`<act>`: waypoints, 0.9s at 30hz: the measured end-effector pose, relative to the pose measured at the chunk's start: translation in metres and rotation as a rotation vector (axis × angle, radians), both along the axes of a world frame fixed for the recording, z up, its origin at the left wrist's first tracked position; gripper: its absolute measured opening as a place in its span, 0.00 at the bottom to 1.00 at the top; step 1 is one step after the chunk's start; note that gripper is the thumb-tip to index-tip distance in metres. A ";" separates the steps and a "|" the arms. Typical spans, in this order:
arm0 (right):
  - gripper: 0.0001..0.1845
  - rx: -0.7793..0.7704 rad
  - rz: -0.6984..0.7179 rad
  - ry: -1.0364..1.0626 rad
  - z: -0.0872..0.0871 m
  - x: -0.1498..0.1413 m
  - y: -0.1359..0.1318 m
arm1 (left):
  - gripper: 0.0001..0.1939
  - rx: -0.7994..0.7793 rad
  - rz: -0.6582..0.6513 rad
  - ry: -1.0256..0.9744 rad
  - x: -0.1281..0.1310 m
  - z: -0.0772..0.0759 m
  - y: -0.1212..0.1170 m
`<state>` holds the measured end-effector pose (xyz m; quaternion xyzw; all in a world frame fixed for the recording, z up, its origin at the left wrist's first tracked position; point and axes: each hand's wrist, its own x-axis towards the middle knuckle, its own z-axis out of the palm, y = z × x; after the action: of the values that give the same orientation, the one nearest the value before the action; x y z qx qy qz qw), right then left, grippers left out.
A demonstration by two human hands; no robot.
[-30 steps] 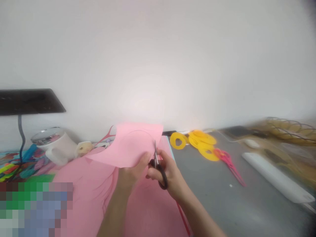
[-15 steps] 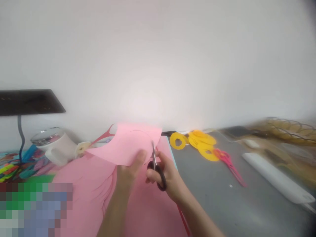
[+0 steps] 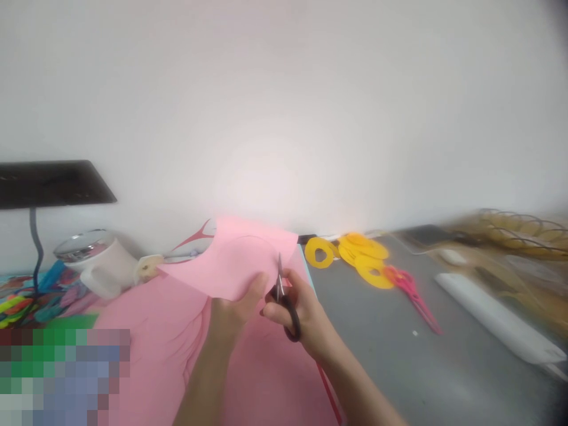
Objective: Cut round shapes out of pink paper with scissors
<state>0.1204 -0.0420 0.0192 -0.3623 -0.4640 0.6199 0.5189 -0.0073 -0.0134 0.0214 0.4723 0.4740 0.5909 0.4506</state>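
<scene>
A sheet of pink paper (image 3: 237, 257) with a curved line on it is held up by my left hand (image 3: 242, 302). The left thumb lies on top of the sheet and the other fingers are hidden beneath it. My right hand (image 3: 299, 307) grips a pair of scissors with black handles (image 3: 290, 319), fingers in the loops. The blades point away from me at the right side of the sheet, near the curved line. Under both hands lie more pink paper (image 3: 270, 378) and a pile of cut pink pieces (image 3: 155, 331).
Yellow paper rings (image 3: 364, 257), pink scissors (image 3: 412, 296) and a white power strip (image 3: 497, 316) lie on the grey table (image 3: 377, 361) at right. A white mug (image 3: 106, 266) and colourful thread bundles (image 3: 57, 296) are at left. A dark panel (image 3: 53, 183) stands above them.
The pink sheet has turned and shifted slightly to the right in my left hand. The scissors have moved a little right and down, and their blades now look closer together.
</scene>
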 end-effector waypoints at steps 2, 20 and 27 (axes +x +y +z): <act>0.30 -0.004 -0.004 -0.021 0.000 0.000 0.000 | 0.14 -0.003 0.002 0.006 -0.001 0.000 0.000; 0.26 -0.072 -0.064 -0.137 0.003 -0.001 -0.002 | 0.10 0.002 -0.033 0.005 -0.001 0.002 0.002; 0.23 -0.081 -0.082 -0.124 -0.001 -0.006 -0.001 | 0.13 0.055 -0.133 -0.010 0.006 0.009 -0.003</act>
<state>0.1145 -0.0429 0.0181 -0.4391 -0.4547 0.5928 0.4991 -0.0011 -0.0163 0.0307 0.5117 0.4230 0.5750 0.4781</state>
